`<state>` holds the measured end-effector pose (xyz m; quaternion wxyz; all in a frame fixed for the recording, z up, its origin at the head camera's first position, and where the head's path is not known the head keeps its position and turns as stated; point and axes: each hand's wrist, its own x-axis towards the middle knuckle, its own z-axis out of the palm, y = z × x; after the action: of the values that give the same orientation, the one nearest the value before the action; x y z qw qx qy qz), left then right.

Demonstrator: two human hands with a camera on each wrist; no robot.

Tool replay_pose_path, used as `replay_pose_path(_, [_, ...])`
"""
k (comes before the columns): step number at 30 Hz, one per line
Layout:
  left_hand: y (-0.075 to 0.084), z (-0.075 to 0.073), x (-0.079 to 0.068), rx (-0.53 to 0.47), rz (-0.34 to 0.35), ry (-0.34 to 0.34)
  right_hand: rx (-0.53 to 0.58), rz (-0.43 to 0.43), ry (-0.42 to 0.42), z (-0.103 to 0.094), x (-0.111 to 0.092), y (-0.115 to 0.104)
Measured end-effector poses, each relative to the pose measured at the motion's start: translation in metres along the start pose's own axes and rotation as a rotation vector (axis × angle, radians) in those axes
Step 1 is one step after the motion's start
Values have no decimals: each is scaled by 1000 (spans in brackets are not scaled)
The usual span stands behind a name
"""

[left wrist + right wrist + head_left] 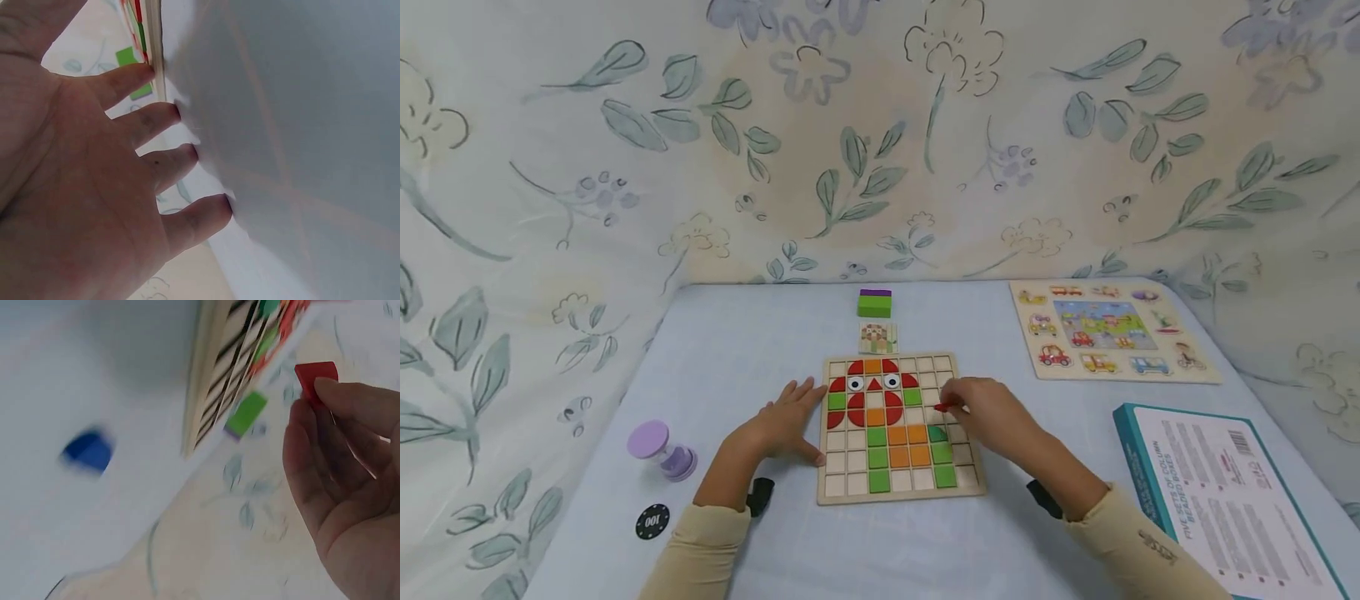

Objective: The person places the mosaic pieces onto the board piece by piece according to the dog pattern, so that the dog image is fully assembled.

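Observation:
A wooden grid board (901, 500) lies on the table, its cells partly filled with red, green and orange tiles and two eye tiles forming a bird-like figure. My right hand (988, 412) is over the board's right edge, pinching a small red tile (317, 381) between thumb and fingertips. My left hand (782, 423) rests beside the board's left edge with fingers spread and its thumb at the rim; the left wrist view shows the fingertips (222, 209) down on the table. Behind the board lies a small picture card (877, 337).
Behind the card sits a green and purple block (875, 304). To the left are a purple sand timer (664, 452) and a black "100" chip (652, 522). At right lie a vehicle puzzle board (1045, 333) and a teal-edged box (1225, 492). A blurred blue piece (89, 450) shows in the right wrist view.

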<state>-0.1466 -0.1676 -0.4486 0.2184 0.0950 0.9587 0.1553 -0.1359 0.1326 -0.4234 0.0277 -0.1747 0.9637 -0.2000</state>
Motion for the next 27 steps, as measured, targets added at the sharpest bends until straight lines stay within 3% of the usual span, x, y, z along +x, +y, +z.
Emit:
replay_pose_path(5, [-1, 3, 0, -25, -6, 1, -123, -95, -19, 23, 18, -23])
replay_pose_path(10, [-2, 4, 0, -22, 3, 9, -160, -99, -3, 36, 25, -26])
replay_pose_path(21, [-2, -2, 1, -2, 5, 12, -137, -35, -90, 34, 31, -31])
replay_pose_path(27, [-1, 1, 1, -16, -3, 13, -176, -36, -80, 34, 31, -34])
